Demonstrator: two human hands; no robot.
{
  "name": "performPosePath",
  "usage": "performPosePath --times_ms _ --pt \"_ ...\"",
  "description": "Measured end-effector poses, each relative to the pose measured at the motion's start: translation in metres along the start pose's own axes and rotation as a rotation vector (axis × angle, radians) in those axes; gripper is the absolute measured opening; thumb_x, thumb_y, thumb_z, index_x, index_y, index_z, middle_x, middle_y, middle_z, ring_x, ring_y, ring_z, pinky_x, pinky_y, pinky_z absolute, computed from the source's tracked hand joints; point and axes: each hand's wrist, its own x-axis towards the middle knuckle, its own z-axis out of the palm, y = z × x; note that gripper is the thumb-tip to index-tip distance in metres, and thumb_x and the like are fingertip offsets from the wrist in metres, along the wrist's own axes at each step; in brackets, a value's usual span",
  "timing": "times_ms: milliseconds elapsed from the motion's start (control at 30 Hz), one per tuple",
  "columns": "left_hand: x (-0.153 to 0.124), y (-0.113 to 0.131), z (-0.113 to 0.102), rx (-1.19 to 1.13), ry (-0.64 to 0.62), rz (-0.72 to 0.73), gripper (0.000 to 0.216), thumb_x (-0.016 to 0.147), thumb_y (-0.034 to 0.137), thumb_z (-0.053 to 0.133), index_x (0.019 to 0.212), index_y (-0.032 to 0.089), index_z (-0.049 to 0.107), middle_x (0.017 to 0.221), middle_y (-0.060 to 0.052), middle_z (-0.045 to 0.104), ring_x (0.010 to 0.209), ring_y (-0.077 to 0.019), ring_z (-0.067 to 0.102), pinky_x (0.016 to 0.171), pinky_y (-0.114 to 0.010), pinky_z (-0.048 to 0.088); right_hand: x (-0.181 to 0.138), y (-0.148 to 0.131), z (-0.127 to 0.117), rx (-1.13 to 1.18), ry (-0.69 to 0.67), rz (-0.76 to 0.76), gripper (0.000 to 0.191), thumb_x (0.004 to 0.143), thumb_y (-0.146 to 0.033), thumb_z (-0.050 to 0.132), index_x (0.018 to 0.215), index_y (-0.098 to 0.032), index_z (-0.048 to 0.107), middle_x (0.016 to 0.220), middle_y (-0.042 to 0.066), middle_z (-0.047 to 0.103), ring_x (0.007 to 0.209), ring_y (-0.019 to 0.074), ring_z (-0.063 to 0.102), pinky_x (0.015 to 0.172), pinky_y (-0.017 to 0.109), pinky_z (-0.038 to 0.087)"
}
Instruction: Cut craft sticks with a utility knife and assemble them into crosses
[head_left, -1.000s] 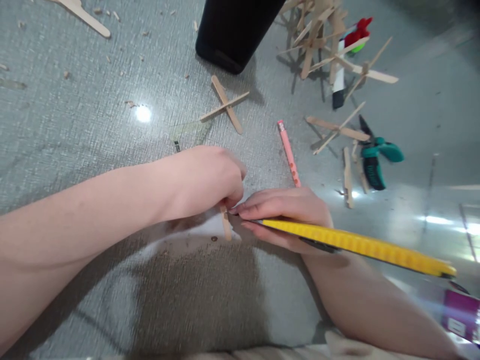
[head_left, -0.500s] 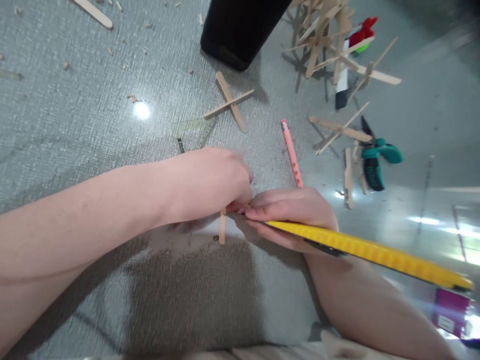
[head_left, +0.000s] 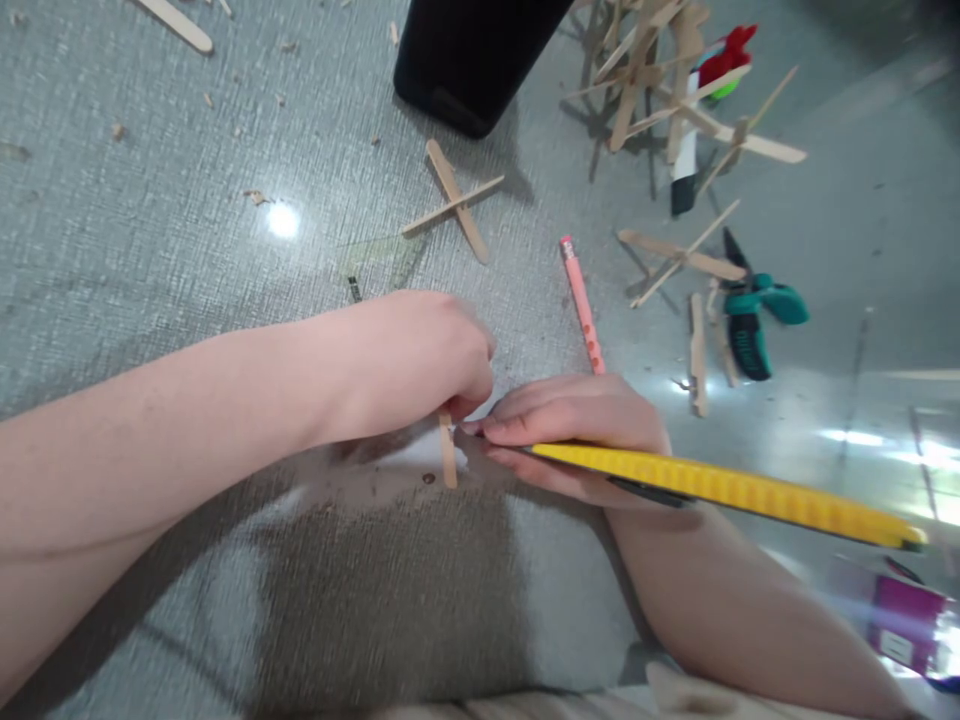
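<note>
My left hand point(head_left: 442, 350) is closed on a short wooden craft stick point(head_left: 448, 455), whose lower end sticks out below the fingers. The rest of that stick is hidden under the hand. A yellow utility knife point(head_left: 712, 477) is gripped in my right hand point(head_left: 585, 425), its handle slanting down to the right. The knife's tip end lies by the fingers, close to the craft stick; the blade's contact with the wood cannot be made out. Beneath both hands lies a pale sheet point(head_left: 405, 460), mostly covered.
Above the hands lie a crossed pair of craft sticks point(head_left: 455, 203) and a black object point(head_left: 472, 70). To the right are a pink pencil point(head_left: 581, 310), another stick cross point(head_left: 682, 258), teal-handled pliers point(head_left: 750, 320) and a stick structure point(head_left: 652, 75). Wood scraps dot the table point(head_left: 187, 260).
My right hand and the knife have shifted slightly left, and the knife's rear end has risen a little. My left hand has moved slightly left, still on the stick.
</note>
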Motion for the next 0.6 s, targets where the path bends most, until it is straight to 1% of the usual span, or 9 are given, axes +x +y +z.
performPosePath --times_ms 100,300,500,600 --pt "-0.0003 0.0016 0.0008 -0.026 0.027 -0.008 0.029 0.069 0.001 0.062 0.073 0.026 0.076 0.078 0.002 0.07 0.083 -0.0174 0.061 0.066 -0.024 0.037 0.0002 -0.0005 0.0013 -0.007 -0.003 0.012 0.016 0.091 -0.015 0.069 0.105 -0.022 0.072 0.086 0.004 0.079 0.08 0.0161 0.078 0.071 0.024 0.062" --pt "0.0025 0.0063 -0.0006 -0.039 -0.013 -0.088 0.027 0.067 0.001 0.064 0.07 0.025 0.076 0.068 0.002 0.068 0.084 -0.0201 0.064 0.066 -0.025 0.038 0.0013 -0.0011 0.002 -0.034 0.002 0.011 0.02 0.089 -0.014 0.071 0.105 -0.025 0.072 0.086 0.003 0.08 0.08 0.0178 0.078 0.07 0.026 0.064" --pt "0.002 0.0077 0.0 -0.032 0.028 -0.063 0.025 0.071 0.004 0.061 0.07 0.024 0.075 0.066 0.001 0.066 0.08 -0.0189 0.064 0.067 -0.027 0.04 0.001 -0.0017 0.0006 -0.078 -0.017 -0.01 0.014 0.091 -0.016 0.071 0.102 -0.025 0.072 0.087 0.002 0.079 0.081 0.0169 0.078 0.071 0.025 0.063" --pt "0.0009 0.0099 -0.0014 -0.022 0.015 -0.054 0.025 0.071 0.004 0.059 0.068 0.023 0.073 0.066 0.001 0.066 0.077 -0.0179 0.062 0.065 -0.027 0.04 -0.0013 -0.001 -0.0006 -0.092 -0.037 0.001 0.016 0.093 -0.016 0.069 0.104 -0.026 0.071 0.09 0.001 0.079 0.085 0.0149 0.077 0.073 0.023 0.062"
